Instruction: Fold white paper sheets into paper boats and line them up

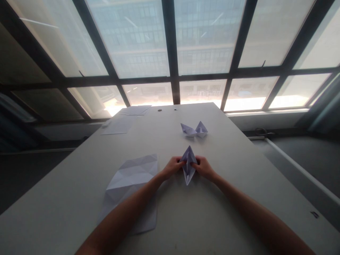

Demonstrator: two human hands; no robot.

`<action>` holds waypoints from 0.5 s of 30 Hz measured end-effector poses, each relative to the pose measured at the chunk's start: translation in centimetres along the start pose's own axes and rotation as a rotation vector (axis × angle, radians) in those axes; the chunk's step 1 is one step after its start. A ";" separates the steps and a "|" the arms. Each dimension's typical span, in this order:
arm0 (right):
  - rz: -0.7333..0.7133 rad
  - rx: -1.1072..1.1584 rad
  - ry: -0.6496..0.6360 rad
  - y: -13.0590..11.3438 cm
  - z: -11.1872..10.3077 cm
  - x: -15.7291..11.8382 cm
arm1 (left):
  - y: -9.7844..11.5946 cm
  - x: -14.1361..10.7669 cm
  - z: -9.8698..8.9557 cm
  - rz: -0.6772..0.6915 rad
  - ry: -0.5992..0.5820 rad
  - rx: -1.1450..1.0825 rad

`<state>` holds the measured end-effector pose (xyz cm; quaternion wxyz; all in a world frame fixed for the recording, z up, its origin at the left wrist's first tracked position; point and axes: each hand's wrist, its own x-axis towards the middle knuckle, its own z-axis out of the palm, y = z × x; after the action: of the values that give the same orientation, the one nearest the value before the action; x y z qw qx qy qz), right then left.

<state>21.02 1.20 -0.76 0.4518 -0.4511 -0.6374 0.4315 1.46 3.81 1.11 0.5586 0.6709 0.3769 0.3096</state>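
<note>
A folded white paper boat (188,170) is held above the white table (212,219), its pointed ends toward and away from me. My left hand (174,166) grips its left side, the thumb on the paper's inner fold. On the other side my right hand (204,166) pinches it the same way. Beyond them stand two folded paper boats, a left one (188,130) and a right one (201,130), close together. A creased, unfolded sheet (132,173) lies to the left, partly hidden under my left forearm.
Flat paper sheets (118,125) lie at the table's far left, with more paper (136,110) behind. Two small dark round spots show near the far edge. A small dark item (315,214) is at the right edge. Large windows rise beyond.
</note>
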 end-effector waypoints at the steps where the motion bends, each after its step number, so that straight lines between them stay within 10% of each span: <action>1: 0.009 -0.018 0.007 0.1 0.0 0.0 | -0.1 0.0 0.0 0.001 0.015 0.027; 15: -0.001 -0.007 -0.001 -0.2 -0.1 0.0 | 1.0 -0.4 0.1 0.034 0.007 0.032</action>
<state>21.04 1.13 -0.53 0.4499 -0.4521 -0.6393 0.4295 1.55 3.33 2.10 0.5409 0.6851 0.3723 0.3155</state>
